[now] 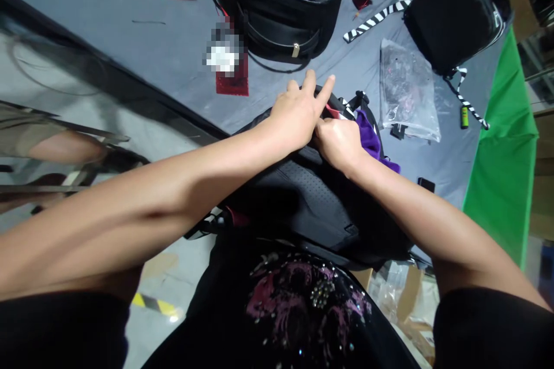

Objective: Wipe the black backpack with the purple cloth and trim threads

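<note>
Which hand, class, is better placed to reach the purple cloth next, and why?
Probably the right hand: it is beside the purple cloth, fingers curled at the near bag. The left hand, fingers spread, is beyond the right, so would likely have to cross it.

The person wears a black top (285, 323), its front, nearer the body than the left hand (296, 112) and right hand (340, 141), patterned in blotchy pink and mauve (288, 300). Small shiny stones dot the pattern, with a dense glittering cluster (322, 293) among them. The black left sleeve (64, 328) and right sleeve (489, 326) are short.
</note>
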`<state>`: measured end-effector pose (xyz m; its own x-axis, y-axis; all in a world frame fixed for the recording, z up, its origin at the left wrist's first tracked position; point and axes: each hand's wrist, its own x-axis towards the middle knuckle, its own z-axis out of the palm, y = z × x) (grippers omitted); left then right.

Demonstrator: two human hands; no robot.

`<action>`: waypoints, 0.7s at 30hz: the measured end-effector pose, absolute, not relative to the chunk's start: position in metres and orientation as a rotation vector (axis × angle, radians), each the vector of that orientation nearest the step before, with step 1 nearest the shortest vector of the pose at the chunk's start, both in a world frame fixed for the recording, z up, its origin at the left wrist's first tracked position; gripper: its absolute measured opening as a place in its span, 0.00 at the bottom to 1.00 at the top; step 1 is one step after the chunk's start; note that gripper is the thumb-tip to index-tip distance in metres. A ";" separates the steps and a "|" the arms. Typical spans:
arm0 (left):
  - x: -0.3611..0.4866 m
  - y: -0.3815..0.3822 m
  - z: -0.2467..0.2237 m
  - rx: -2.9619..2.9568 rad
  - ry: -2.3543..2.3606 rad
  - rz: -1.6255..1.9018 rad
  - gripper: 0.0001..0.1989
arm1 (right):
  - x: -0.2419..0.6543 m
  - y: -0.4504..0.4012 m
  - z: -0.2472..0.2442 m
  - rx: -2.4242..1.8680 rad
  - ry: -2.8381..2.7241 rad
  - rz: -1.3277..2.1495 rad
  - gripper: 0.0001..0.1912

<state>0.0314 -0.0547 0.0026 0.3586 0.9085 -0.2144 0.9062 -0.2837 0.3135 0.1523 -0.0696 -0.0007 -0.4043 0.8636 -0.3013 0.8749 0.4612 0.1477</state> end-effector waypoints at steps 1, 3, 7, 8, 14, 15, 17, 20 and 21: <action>0.031 -0.054 0.002 2.259 1.580 0.007 0.49 | 0.152 -0.070 -0.001 1.501 2.380 -0.054 0.16; 0.029 -0.053 0.002 2.302 1.540 -0.008 0.52 | 0.152 -0.071 0.001 1.514 2.305 -0.077 0.15; 0.025 -0.051 0.005 2.386 1.509 -0.073 0.56 | 0.155 -0.073 0.003 1.516 2.297 -0.088 0.11; 0.025 -0.051 0.006 2.384 1.515 -0.112 0.57 | 0.156 -0.074 0.001 1.540 2.340 -0.079 0.11; 0.027 -0.054 0.015 2.288 1.656 -0.318 0.65 | 0.161 -0.083 -0.011 1.756 2.424 -0.019 0.10; 0.028 -0.055 0.015 2.272 1.693 -0.337 0.64 | 0.161 -0.084 -0.012 1.762 2.427 -0.022 0.10; 0.030 -0.057 0.014 2.250 1.753 -0.385 0.61 | 0.161 -0.086 -0.011 1.769 2.428 -0.034 0.10; 0.032 -0.059 0.012 2.278 1.769 -0.433 0.56 | 0.160 -0.085 -0.010 1.784 2.422 -0.035 0.11; 0.031 -0.059 0.011 2.301 1.756 -0.436 0.54 | 0.160 -0.085 -0.010 1.787 2.424 -0.037 0.11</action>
